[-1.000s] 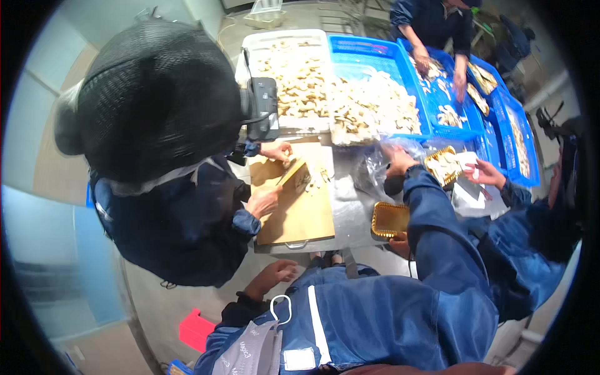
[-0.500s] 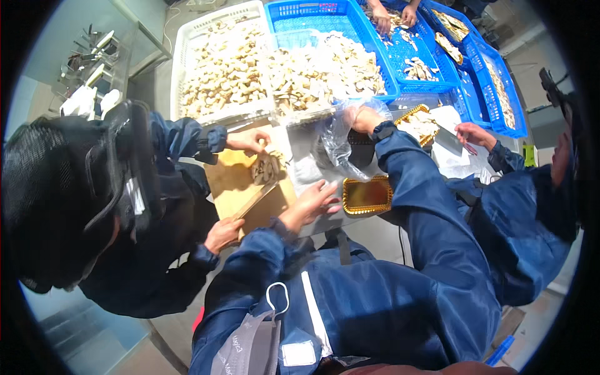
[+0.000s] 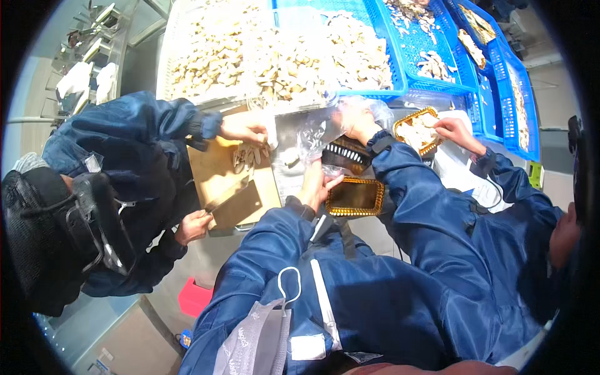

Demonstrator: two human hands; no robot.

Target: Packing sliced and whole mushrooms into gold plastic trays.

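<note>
My right hand (image 3: 356,120) grips a clear plastic bag (image 3: 317,132), whose crinkled film hangs to the left and downward; glare hides part of the fingers. Just below the bag's loose edge is my left hand (image 3: 316,186), its thumb spread away from the fingers and the fingertips at the film. Beside that thumb lies a gold-rimmed tray (image 3: 355,213) with a dark bottom. A dark, ridged tray (image 3: 347,154) sits between my hands, partly covered by the film.
At left, a co-worker holds a knife (image 3: 236,195) over sliced mushrooms on a wooden board (image 3: 265,199). Another person's hand (image 3: 459,131) reaches into a filled gold-rimmed tray (image 3: 417,132) at right. Beyond stand a white crate (image 3: 167,69) and blue crates (image 3: 400,65) of mushroom pieces.
My left hand has come up to the bag's edge. The bag has swung left, uncovering the ridged tray. The co-worker at right has moved a hand onto the filled tray.
</note>
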